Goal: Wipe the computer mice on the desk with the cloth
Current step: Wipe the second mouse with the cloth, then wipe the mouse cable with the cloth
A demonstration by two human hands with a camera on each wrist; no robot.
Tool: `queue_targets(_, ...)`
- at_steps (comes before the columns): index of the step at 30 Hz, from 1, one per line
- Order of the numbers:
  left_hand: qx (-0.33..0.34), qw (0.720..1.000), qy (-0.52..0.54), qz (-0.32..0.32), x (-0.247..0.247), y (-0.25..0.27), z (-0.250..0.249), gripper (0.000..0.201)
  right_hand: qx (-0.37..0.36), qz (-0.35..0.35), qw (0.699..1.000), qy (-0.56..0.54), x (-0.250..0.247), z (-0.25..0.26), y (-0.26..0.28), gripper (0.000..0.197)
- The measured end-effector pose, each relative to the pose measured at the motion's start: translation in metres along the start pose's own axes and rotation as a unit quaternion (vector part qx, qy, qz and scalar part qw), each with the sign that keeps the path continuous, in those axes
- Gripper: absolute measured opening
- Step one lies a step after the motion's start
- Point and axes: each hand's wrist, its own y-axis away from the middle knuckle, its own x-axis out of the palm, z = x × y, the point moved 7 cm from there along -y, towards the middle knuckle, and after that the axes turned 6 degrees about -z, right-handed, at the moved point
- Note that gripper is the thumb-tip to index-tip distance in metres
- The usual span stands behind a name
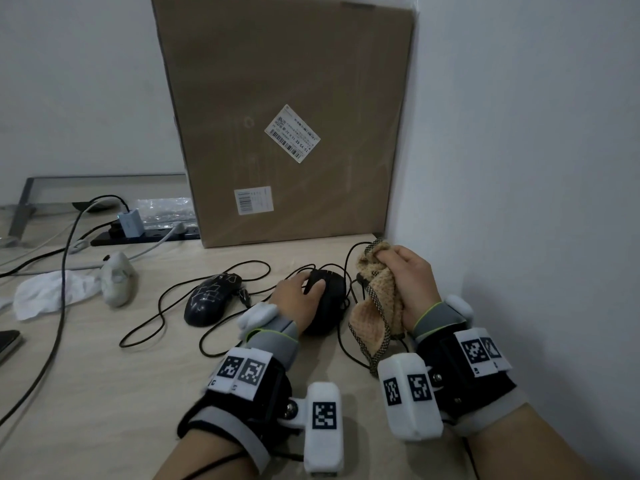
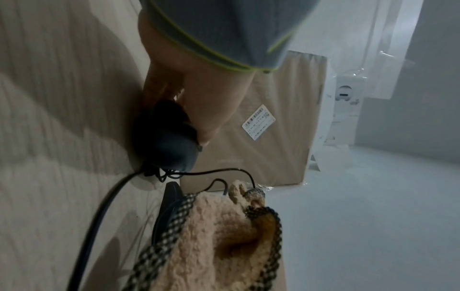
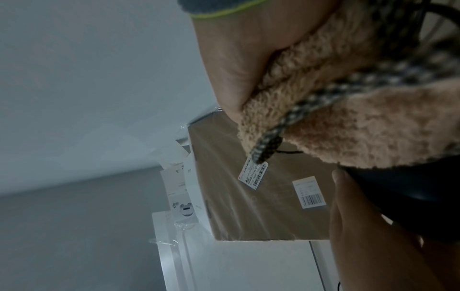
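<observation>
Pale wooden desk (image 1: 104,393) in a white-walled corner, big cardboard box (image 1: 284,109) at top centre. Left hand (image 1: 294,299) curled over black mouse (image 1: 329,299), centre frame. Right hand (image 1: 412,282) clenched around tan cloth (image 1: 377,306), just right. Patterned mouse (image 1: 211,299) left, probably untouched.

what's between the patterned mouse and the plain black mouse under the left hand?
Head view: only black cable loops on bare desk between the patterned mouse and the black mouse, which the left hand grips.
</observation>
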Motion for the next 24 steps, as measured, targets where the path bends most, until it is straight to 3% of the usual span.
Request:
queue_targets(4, 0.013, 0.992, -0.104, -0.068, -0.018, 0.003, -0.002, 0.046, -0.005, 0.035, 0.999, 0.027, 0.006, -0.001, 0.002, 0.007)
queue_targets(7, 0.080, 0.984, 0.083, -0.135, -0.035, 0.006, -0.022, 0.029, -0.028, 0.071, 0.994, 0.082, 0.012, -0.003, 0.004, 0.008)
queue_targets(9, 0.124, 0.966, 0.209, -0.088, -0.033, 0.011, -0.039, 0.021, -0.041, 0.108, 0.987, 0.110, 0.018, -0.004, 0.008, 0.006)
queue_targets(11, 0.163, 0.962, 0.214, -0.043, -0.028, 0.016, -0.050, 0.016, -0.052, 0.142, 0.980, 0.130, 0.024, -0.005, 0.012, 0.010)
queue_targets(13, 0.180, 0.963, 0.194, -0.054, -0.031, 0.016, -0.050, 0.017, -0.059, 0.160, 0.974, 0.149, 0.026, -0.006, 0.013, 0.008)
queue_targets(17, 0.151, 0.964, 0.194, -0.106, -0.040, 0.008, -0.039, 0.022, -0.074, 0.195, 0.964, 0.168, 0.032, -0.007, 0.017, 0.019)
queue_targets(24, 0.061, 0.955, 0.232, -0.171, -0.050, -0.003, -0.014, 0.024, -0.102, 0.174, 0.969, 0.139, 0.028, 0.002, 0.016, 0.033)
